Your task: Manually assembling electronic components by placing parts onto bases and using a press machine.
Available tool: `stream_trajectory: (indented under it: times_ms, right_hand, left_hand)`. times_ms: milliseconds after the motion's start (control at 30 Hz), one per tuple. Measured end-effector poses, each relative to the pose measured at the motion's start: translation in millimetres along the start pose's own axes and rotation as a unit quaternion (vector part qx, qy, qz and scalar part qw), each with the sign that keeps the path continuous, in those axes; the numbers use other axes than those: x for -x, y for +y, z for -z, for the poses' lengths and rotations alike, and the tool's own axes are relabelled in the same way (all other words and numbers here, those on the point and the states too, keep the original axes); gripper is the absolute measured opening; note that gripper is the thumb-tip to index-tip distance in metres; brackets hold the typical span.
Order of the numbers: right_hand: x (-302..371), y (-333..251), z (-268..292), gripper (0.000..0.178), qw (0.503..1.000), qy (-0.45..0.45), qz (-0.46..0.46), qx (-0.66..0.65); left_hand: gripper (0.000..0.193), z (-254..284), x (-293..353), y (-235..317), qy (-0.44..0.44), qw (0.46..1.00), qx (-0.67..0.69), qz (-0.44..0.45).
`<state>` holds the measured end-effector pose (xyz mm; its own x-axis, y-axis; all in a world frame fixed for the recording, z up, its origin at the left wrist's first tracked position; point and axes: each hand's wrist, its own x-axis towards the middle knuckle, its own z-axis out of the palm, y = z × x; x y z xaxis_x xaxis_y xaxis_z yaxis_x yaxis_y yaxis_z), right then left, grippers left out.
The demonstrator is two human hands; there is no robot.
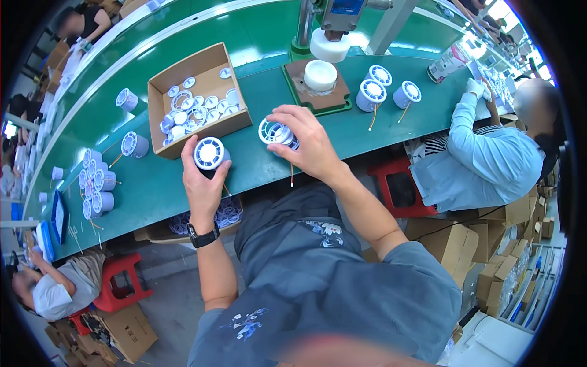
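Note:
My left hand [200, 186] is wrapped round a white round housing [210, 153] with a slotted ring on its top; a thin wire hangs beside it. To the right, my right hand [310, 139] curves over a second white housing [269, 131], its fingers and thumb closed on the top. That hand hides much of the top, so I cannot tell how the parts there sit. A wire with a small connector [291, 182] dangles below it. Behind my left hand stands an open cardboard box [202, 137] holding loose white rings and discs [194, 113].
A bench press with a white round head [330, 48] stands over a white block [320, 76] on a brown base. Wired housings [371, 95] stand right of it; several more [101, 180] are grouped at left. One person [489, 153] sits at right, another [55, 293] at left.

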<state>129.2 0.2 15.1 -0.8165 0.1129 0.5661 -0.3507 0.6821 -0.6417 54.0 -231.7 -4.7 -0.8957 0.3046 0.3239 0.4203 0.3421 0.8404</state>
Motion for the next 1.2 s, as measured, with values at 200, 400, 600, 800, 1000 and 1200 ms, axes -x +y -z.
stream_trajectory:
  times_ms: [200,400,600,800,1000,1200]
  right_hand:
    - [2.6,7.2,-5.7,0.048,0.999,0.016,0.023,-0.023]
    - [10.3,12.8,10.4,0.049,0.995,0.055,0.013,-0.082]
    - [16.7,8.9,15.4,0.049,0.997,-0.007,0.002,-0.073]
    - [20.1,13.0,11.5,0.049,0.997,-0.020,-0.008,-0.077]
    - [20.0,8.4,10.6,0.050,0.993,-0.026,-0.029,-0.112]
    - [7.6,-18.6,17.5,0.051,0.999,-0.024,0.034,0.005]
  left_hand:
    - [0.065,-3.8,32.5,29.0,0.164,0.969,-0.097,-0.157]
    - [0.058,-34.4,54.6,43.1,0.067,0.964,-0.014,-0.255]
    - [0.050,-39.5,52.5,32.0,0.109,0.965,-0.027,-0.236]
    - [0.046,-28.3,55.3,20.0,0.157,0.971,-0.026,-0.178]
    - [0.058,-8.5,39.5,11.2,0.186,0.980,0.058,-0.030]
    - [0.069,9.7,9.7,5.7,0.049,0.991,0.121,0.028]
